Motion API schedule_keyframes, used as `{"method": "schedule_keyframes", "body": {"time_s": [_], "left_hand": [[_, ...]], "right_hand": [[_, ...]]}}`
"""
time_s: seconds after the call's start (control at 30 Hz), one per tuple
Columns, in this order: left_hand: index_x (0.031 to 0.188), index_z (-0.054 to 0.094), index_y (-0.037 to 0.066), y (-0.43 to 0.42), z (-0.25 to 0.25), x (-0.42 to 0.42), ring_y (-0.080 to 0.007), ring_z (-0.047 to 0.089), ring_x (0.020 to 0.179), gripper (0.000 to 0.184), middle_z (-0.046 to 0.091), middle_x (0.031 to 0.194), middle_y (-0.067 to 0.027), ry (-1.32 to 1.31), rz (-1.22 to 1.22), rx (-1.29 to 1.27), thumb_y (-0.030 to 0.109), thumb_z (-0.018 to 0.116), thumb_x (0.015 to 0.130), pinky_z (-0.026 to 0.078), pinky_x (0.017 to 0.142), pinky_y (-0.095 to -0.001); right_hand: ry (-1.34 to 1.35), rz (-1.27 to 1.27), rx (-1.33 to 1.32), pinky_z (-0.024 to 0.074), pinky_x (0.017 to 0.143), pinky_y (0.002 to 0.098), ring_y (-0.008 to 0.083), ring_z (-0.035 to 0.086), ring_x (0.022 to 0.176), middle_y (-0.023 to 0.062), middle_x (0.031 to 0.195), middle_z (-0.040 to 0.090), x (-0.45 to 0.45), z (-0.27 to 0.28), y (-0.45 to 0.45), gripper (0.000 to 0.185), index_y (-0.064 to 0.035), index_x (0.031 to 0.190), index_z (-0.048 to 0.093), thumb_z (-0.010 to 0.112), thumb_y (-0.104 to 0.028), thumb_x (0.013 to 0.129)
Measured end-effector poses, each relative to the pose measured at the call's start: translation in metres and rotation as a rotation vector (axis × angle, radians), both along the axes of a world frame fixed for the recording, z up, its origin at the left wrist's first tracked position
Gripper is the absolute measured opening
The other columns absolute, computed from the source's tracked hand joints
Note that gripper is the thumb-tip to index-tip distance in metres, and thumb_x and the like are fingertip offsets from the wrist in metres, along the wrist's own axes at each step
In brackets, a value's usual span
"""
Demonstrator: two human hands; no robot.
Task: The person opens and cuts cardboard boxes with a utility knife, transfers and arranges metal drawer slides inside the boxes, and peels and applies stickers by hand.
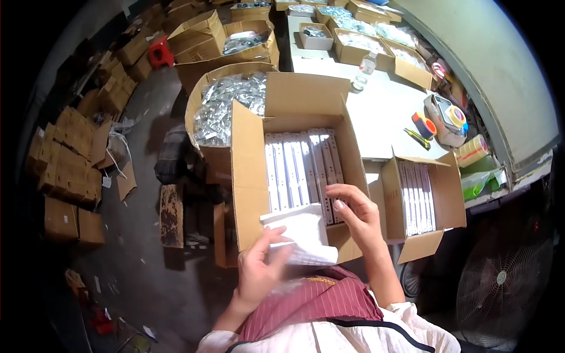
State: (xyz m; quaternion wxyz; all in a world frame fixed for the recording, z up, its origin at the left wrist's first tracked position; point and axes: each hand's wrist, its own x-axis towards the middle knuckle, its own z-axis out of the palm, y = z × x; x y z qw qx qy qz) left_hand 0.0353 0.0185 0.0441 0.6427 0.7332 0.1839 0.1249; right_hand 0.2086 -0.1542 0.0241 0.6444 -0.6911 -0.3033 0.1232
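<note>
My left hand point(259, 265) is at the near edge of an open cardboard box point(248, 176). Its fingertips rest on a white, folded, paper-like packet point(297, 226), with the thumb apart and smeared by motion. That packet lies tilted over the near part of the box, and faint print shows on its lower fold. Over the box's right side, my right hand point(360, 219) has its thumb and bent forefinger apart, with nothing between them. Beside its fingertips, several slim white packs point(300, 167) stand in a row inside the box. Their lower ends are partly hidden.
To the right is a second box point(391, 194) of white packs. A white table point(382, 112) bears a bottle point(364, 72), tape rolls point(425, 125) and a yellow cutter point(416, 138). Silvery bags fill a carton point(197, 97) behind left. A fan point(500, 276) stands lower right.
</note>
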Motion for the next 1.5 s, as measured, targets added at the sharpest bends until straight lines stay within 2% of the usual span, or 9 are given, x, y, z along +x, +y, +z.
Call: {"method": "schedule_keyframes", "body": {"time_s": [0.2,0.37,0.43,0.53,0.67,0.83,1.0,1.07,1.5], "left_hand": [[0.098,0.069,-0.003,-0.011,-0.009,0.003,-0.0272,0.056,0.126,0.011,0.07,0.12,-0.0196,-0.011,-0.017,0.208,-0.001,0.068,0.087,0.038,0.108,-0.0384],[0.099,0.069,-0.004,-0.016,-0.005,-0.001,-0.0274,0.053,0.129,0.012,0.068,0.121,-0.0193,0.026,0.073,-0.062,-0.002,0.067,0.087,0.04,0.105,-0.0368],[0.101,0.069,-0.006,-0.015,-0.006,-0.002,-0.0281,0.052,0.13,0.013,0.066,0.124,-0.02,0.028,0.087,-0.17,-0.005,0.064,0.088,0.041,0.104,-0.0352],[0.102,0.068,-0.008,-0.016,-0.01,-0.003,-0.0285,0.053,0.128,0.014,0.066,0.123,-0.0214,-0.023,0.129,-0.229,-0.004,0.064,0.089,0.043,0.103,-0.035],[0.105,0.066,-0.008,-0.022,-0.014,-0.001,-0.0229,0.062,0.111,0.017,0.066,0.12,-0.0207,-0.084,0.183,-0.199,-0.003,0.064,0.089,0.047,0.097,-0.0314],[0.107,0.066,-0.007,-0.028,-0.016,0.004,-0.0225,0.062,0.111,0.018,0.067,0.119,-0.0212,-0.104,0.231,-0.171,0.0,0.065,0.091,0.047,0.096,-0.0313],[0.11,0.066,-0.007,-0.031,-0.029,0.008,-0.0183,0.065,0.102,0.022,0.068,0.117,-0.0201,-0.194,0.281,-0.114,0.004,0.067,0.092,0.049,0.092,-0.0275],[0.11,0.065,-0.006,-0.03,-0.028,0.006,-0.0285,0.054,0.123,0.02,0.066,0.119,-0.0221,-0.168,0.282,-0.173,0.001,0.063,0.092,0.04,0.105,-0.0361],[0.11,0.066,-0.007,-0.018,-0.025,0.002,-0.021,0.063,0.109,0.02,0.069,0.113,-0.0186,-0.215,0.25,-0.242,0.003,0.065,0.092,0.048,0.097,-0.0319]], "right_hand": [[0.13,0.23,0.03,0.0524,0.088,0.032,0.0206,0.066,0.101,0.0135,0.106,0.069,-0.016,0.039,-0.048,0.018,0.0071,0.106,0.069,0.062,-0.003,0.092],[-0.096,-0.429,-0.309,0.053,0.08,0.0293,0.0162,0.068,0.089,0.0098,0.096,0.071,0.048,-0.005,-0.136,0.019,0.0003,0.106,0.071,0.063,-0.008,0.09],[-0.348,-0.612,-0.599,0.0526,0.087,0.037,0.0309,0.067,0.099,0.0153,0.11,0.069,0.097,-0.048,-0.202,0.023,-0.0007,0.109,0.069,0.065,-0.011,0.088],[0.013,-0.665,-1.289,0.0416,0.108,0.0481,0.0498,0.047,0.127,0.0384,0.135,0.046,0.14,-0.115,-0.294,0.085,0.0075,0.135,0.048,0.079,-0.047,0.078],[0.16,-0.511,-1.442,0.0382,0.111,0.0475,0.0507,0.042,0.132,0.0391,0.138,0.041,0.132,-0.158,-0.341,0.112,0.0089,0.139,0.045,0.084,-0.064,0.064],[-0.001,-0.423,-1.347,0.0484,0.099,0.0425,0.0408,0.06,0.113,0.0344,0.114,0.061,0.136,-0.134,-0.344,0.09,0.0074,0.13,0.051,0.083,-0.047,0.066],[-0.077,-0.463,-1.488,0.0478,0.102,0.0465,0.045,0.054,0.122,0.0339,0.133,0.05,0.143,-0.171,-0.329,0.108,0.0142,0.143,0.031,0.082,-0.044,0.068],[-0.064,-0.464,-1.513,0.0468,0.103,0.0469,0.0457,0.051,0.125,0.035,0.137,0.047,0.145,-0.175,-0.33,0.112,0.0142,0.146,0.027,0.083,-0.043,0.067],[-0.196,-0.66,-1.288,0.0515,0.09,0.0451,0.043,0.063,0.106,0.0299,0.098,0.065,0.141,-0.169,-0.341,0.065,0.0024,0.112,0.06,0.085,-0.034,0.064]]}}
